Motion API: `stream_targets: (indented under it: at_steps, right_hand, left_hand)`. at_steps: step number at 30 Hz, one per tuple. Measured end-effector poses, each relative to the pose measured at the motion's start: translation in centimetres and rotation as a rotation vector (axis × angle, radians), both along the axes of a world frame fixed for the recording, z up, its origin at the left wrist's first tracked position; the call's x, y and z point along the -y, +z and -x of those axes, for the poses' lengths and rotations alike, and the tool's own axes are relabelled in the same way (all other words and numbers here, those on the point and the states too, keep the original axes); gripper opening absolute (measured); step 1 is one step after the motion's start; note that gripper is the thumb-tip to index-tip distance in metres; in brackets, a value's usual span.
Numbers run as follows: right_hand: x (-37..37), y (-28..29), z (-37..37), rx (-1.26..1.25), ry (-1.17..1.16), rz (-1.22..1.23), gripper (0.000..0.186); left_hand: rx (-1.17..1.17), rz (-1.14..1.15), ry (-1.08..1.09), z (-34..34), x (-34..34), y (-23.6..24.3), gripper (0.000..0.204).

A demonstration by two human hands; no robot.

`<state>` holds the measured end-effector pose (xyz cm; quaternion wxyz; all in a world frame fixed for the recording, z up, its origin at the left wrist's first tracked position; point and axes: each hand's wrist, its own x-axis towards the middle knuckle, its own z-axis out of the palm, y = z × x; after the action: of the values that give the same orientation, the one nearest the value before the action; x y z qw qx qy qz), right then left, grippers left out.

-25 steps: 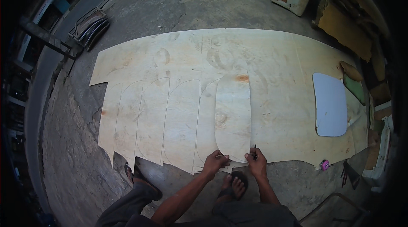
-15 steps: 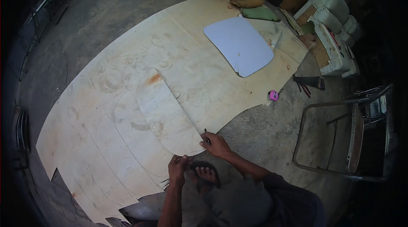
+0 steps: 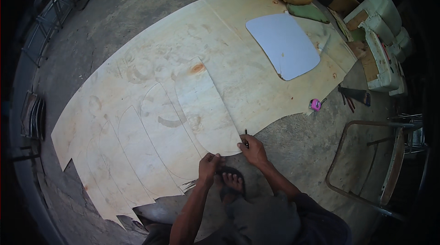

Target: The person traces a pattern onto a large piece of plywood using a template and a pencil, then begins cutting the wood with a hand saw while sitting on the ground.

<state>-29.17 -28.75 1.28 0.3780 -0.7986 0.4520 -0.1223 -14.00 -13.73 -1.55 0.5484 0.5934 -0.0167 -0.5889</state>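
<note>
A thin, pale wooden panel [image 3: 206,103], straight on its right side and rounded at its near end, lies on a large plywood sheet [image 3: 133,57]. My left hand [image 3: 210,166] pinches the panel's near edge between thumb and fingers. At the near right corner, my right hand [image 3: 253,149] grips the panel with the thumb on top. A dark pencil or pen [image 3: 246,132] sticks up from the right hand's fingers. Several curved outlines are drawn on the sheet left of the panel. The fingers under the panel's edge are hidden.
A white rounded board [image 3: 286,48] lies on the sheet's far right, beside a green pad [image 3: 302,12]. A pink tape measure [image 3: 315,104] sits by the right edge. A handsaw [image 3: 355,95] and a metal chair frame [image 3: 339,153] are on the right. My foot [image 3: 233,183] is below.
The view has shifted, so the scene sits farther right and slightly higher. The panel has slid a little right over the sheet, showing more of the neighbouring outline. Both hands keep their grip.
</note>
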Motion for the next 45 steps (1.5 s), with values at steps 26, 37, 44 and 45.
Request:
stream_targets:
  at_steps: [26,37,44,45]
  right_hand:
    - [23.3,0.5,17.3,-0.472,-0.502,0.838,0.076]
    - [24.9,0.8,13.4,-0.420,-0.706,0.545,0.063]
    - [1.1,6.4,-0.3,0.253,-0.048,-0.589,0.052]
    - [-1.5,5.6,-0.6,0.281,0.071,-0.724,0.048]
  left_hand:
    - [0.321,-0.089,-0.181,-2.1,-8.0,-0.4,0.036]
    - [0.403,-0.127,-0.079,-4.2,-8.9,1.9,0.034]
    - [0.357,0.297,0.150,-1.0,-3.8,6.9,0.043]
    - [0.157,0.370,0.170,-0.3,-2.8,9.2,0.045]
